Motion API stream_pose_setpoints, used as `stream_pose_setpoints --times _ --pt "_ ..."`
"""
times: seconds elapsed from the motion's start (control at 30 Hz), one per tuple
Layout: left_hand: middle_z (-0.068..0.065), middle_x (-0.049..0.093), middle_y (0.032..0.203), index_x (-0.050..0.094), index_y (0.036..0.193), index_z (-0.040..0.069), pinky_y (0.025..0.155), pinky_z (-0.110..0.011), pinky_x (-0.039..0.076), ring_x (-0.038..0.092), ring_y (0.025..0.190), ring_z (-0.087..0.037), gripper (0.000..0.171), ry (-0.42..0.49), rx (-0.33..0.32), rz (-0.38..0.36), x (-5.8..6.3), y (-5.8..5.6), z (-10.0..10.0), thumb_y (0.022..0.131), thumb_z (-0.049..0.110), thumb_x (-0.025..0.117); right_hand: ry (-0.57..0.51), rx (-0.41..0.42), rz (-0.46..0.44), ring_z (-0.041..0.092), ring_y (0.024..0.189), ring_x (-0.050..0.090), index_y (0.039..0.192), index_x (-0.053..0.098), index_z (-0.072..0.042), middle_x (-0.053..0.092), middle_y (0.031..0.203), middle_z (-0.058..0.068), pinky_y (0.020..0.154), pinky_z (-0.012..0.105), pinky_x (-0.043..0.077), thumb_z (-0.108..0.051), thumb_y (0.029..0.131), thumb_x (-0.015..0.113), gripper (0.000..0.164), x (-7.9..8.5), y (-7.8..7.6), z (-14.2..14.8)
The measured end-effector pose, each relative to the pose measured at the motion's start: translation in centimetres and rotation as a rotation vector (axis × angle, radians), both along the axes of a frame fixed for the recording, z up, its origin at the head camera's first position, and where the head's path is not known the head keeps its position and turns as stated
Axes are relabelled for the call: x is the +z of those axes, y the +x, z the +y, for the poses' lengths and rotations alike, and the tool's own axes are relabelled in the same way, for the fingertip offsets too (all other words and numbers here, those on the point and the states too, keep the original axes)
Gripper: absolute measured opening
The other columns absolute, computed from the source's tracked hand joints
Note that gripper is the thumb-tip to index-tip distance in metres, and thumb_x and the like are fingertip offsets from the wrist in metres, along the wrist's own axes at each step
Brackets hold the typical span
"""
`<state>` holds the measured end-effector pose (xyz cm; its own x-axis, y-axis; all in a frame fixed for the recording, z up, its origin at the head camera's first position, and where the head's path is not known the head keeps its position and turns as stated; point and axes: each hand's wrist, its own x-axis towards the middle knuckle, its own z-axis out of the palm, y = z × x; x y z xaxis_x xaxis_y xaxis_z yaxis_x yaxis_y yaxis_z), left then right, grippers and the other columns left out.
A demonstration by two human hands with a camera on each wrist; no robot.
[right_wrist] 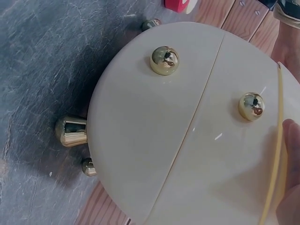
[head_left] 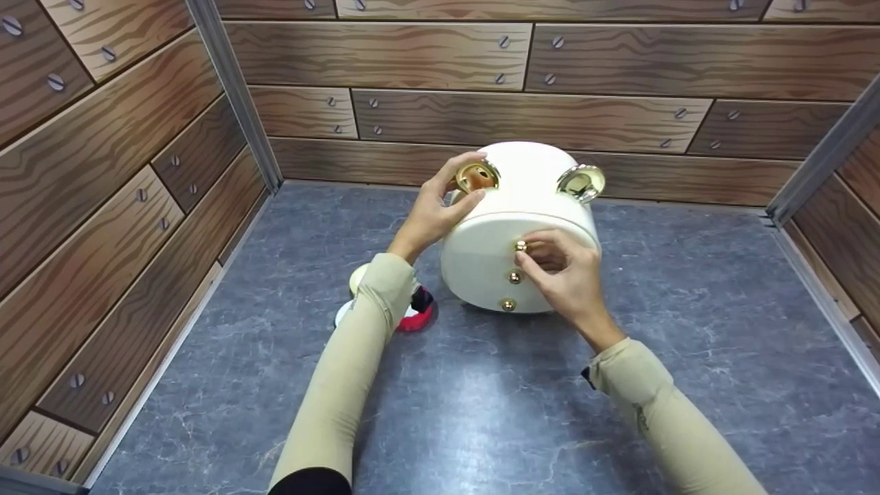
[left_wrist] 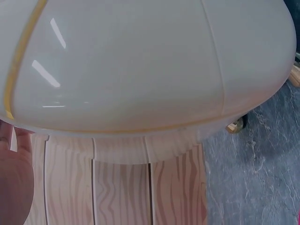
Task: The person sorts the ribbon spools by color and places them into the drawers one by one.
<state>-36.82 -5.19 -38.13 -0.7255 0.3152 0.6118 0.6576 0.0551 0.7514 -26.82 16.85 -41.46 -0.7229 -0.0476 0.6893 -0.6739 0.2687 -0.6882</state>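
A glossy white drawer box (head_left: 474, 265) with rounded sides stands on the floor, its front face toward me. Two gold ears stick up from its top; the right gold ear (head_left: 581, 183) is untouched. My left hand (head_left: 437, 203) grips the left gold ear (head_left: 479, 177) between thumb and fingers. Down the front run three gold knobs. With thumb and fingertips, my right hand (head_left: 567, 271) pinches the top gold knob (head_left: 521, 246). Below it sit the middle knob (right_wrist: 251, 106) and the lowest knob (right_wrist: 164, 60). A thin seam crosses the face between those two.
Beside my left forearm lie a red-and-white item (head_left: 417, 320) and a pale round thing (head_left: 357, 278), partly behind the sleeve. Gold feet (right_wrist: 72, 131) hold the box off the grey marbled floor (head_left: 275, 309). Wood-patterned walls (head_left: 440, 113) enclose the back and sides.
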Motion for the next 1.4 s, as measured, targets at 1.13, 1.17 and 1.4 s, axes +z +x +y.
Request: stream_pose_setpoints --times 1.13,1.17,1.4 --pt "0.001 0.054 0.154 0.053 0.15 0.017 0.107 -0.033 0.05 0.057 0.127 -0.012 0.051 -0.044 -0.017 0.054 -0.6 -1.1 -0.4 0.101 0.018 0.068 0.031 0.053 0.099 0.008 0.076 0.075 0.1 0.075 0.003 0.077 0.087 0.016 0.064 0.022 0.062 0.013 0.079 0.08 0.024 -0.7 3.0 0.6" --pt "0.001 0.054 0.155 0.053 0.15 0.017 0.107 -0.033 0.05 0.057 0.128 -0.012 0.051 -0.044 -0.016 0.055 -0.6 -1.1 -0.4 0.101 0.018 0.068 0.033 0.055 0.102 0.008 0.076 0.075 0.1 0.075 0.003 0.077 0.087 0.016 0.064 0.021 0.062 0.014 0.079 0.08 0.025 -0.7 3.1 0.6" --pt "-0.004 0.054 0.155 0.054 0.149 0.013 0.106 -0.033 0.05 0.056 0.131 -0.014 0.052 -0.037 0.008 0.043 -0.5 -0.7 -0.1 0.099 0.01 0.068 0.035 0.062 0.108 0.006 0.077 0.076 0.1 0.074 0.003 0.078 0.085 0.015 0.062 0.021 0.061 0.014 0.079 0.08 0.024 -0.8 4.1 0.6"
